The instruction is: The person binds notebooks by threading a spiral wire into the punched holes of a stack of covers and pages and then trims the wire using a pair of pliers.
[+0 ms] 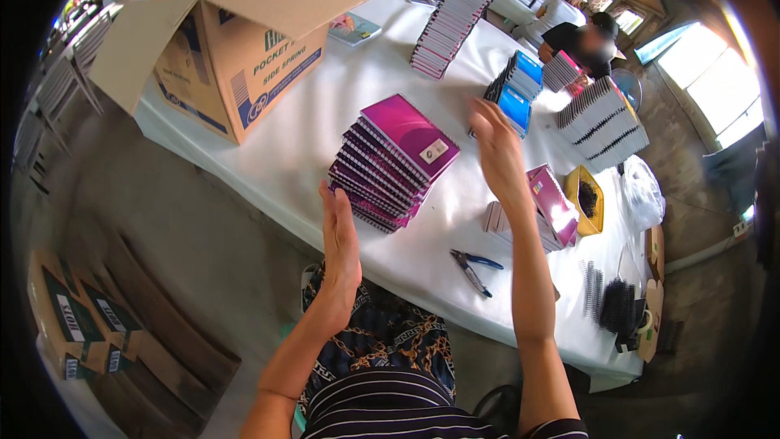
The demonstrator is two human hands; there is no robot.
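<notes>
A tall, slightly fanned stack of purple spiral notebooks [410, 138] stands near the front edge of the white-covered table. My left hand [341, 236] is held flat at the stack's near left side, its fingers straight and at the coil edges. Over the table to the right of the stack, my right hand [494, 134] is raised, blurred by motion, with its fingers stretched out and nothing seen in it. Just beyond it sits a pile of blue notebooks [513, 106]. Beneath my right forearm lie more purple notebooks [554, 205], partly hidden. Cutting pliers [481, 261] with blue handles rest between my arms.
An open cardboard box [252, 73] occupies the left. Farther back are a tall notebook stack [451, 28] and white-paged stacks [601, 126]. A yellow tray [600, 210], plastic bag [643, 195] and black binding coils [621, 305] line the right. A co-worker [569, 39] sits across.
</notes>
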